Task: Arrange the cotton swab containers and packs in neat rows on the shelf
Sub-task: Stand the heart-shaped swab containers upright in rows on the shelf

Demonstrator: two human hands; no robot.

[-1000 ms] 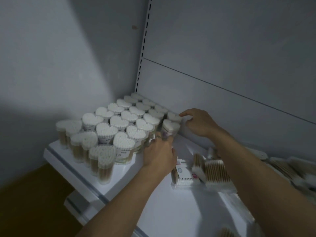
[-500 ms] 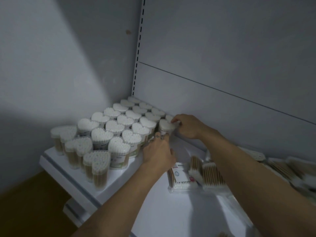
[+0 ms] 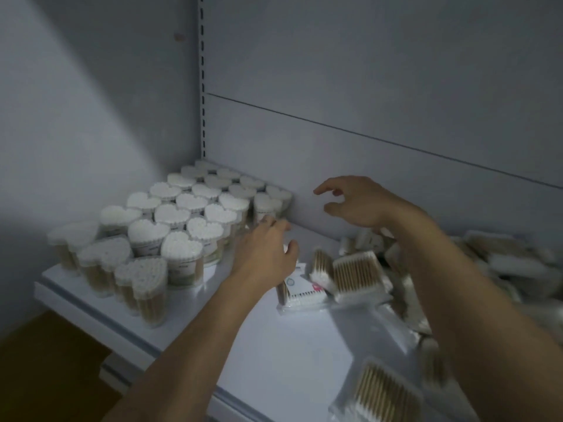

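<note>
**Nearly touching: two free hands above the swabs**

Upright on the glossy white shelf (image 3: 283, 360), clear heart-shaped containers (image 3: 170, 214) stand in tight rows in its left rear corner, their tops a bumpy white mass of cotton tips. The left hand (image 3: 265, 254) hangs just beside the rightmost row, fingers loosely curled and gripping nothing – whether they touch it, I cannot tell. The right hand (image 3: 362, 202) is spread and free before the smooth grey back panel (image 3: 365, 86). Flat film-wrapped packs (image 3: 356, 275) of wooden-stemmed swabs lie heaped on the right.
</note>
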